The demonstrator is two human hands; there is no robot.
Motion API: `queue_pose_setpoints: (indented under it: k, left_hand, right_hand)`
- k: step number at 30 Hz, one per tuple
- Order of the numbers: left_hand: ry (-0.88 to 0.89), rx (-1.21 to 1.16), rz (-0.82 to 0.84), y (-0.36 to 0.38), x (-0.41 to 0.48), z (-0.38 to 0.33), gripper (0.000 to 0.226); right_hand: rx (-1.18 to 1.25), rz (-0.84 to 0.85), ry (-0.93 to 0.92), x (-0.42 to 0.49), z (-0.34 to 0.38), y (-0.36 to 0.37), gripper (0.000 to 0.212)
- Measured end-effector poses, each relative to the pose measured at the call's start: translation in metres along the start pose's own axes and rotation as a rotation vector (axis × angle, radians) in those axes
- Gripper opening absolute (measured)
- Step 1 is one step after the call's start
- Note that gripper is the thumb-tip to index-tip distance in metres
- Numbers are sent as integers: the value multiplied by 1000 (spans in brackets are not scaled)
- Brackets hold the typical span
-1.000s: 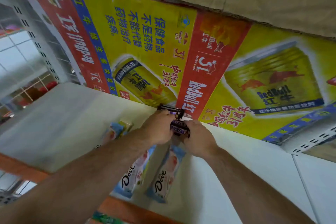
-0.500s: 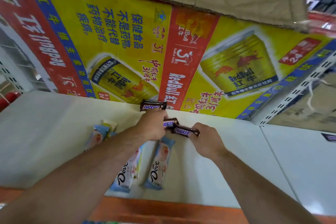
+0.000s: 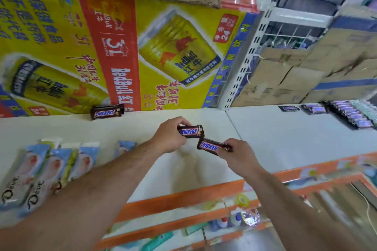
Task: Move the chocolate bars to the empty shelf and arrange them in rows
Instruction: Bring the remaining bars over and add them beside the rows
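My left hand (image 3: 168, 137) grips a brown Snickers bar (image 3: 191, 131) above the white shelf (image 3: 142, 128). My right hand (image 3: 237, 156) pinches a second Snickers bar (image 3: 210, 146) just below and to the right of the first; their ends nearly touch. Another Snickers bar (image 3: 106, 111) lies on the shelf at the back, against the yellow and red Red Bull poster. More Snickers bars (image 3: 346, 115) lie in a row on the neighbouring shelf panel at the far right.
Several light-blue Dove bars (image 3: 47, 167) lie side by side on the left of the shelf. An orange shelf edge (image 3: 183, 197) runs along the front. Cardboard boxes (image 3: 285, 75) stand behind the perforated upright at the right. Lower shelves hold bottles.
Both hands have drawn back from the poster and to the right, each with a bar. One Snickers bar stays lying at the back of the shelf. The view has swung right.
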State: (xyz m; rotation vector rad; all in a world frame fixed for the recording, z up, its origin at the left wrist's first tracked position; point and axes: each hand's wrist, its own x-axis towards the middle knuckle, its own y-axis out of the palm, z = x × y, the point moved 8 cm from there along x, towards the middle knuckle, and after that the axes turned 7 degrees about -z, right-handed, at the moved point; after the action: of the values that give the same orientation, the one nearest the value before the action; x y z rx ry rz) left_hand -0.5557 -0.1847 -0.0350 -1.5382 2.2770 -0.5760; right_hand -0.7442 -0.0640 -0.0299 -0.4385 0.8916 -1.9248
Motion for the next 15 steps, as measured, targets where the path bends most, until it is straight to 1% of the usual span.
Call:
queue_pose_setpoints:
  k: [6,8,13,15]
  left_hand:
    - [43,-27,34,81,-13,-57,46]
    - [49,-20,43,114,-20,-75,46]
    - [60,-13,54,191,-30,-124,47]
    - [65,-11,47,215,-31,-143,47]
  right_hand:
    - [42,-49,27,-12,-74,-69,8]
    - [14,-46,22,-15,-102,-94,8]
    - [29,-74,-6,-20,-165,-164,9]
    - [82,-79,9,-21,-188,-187,9]
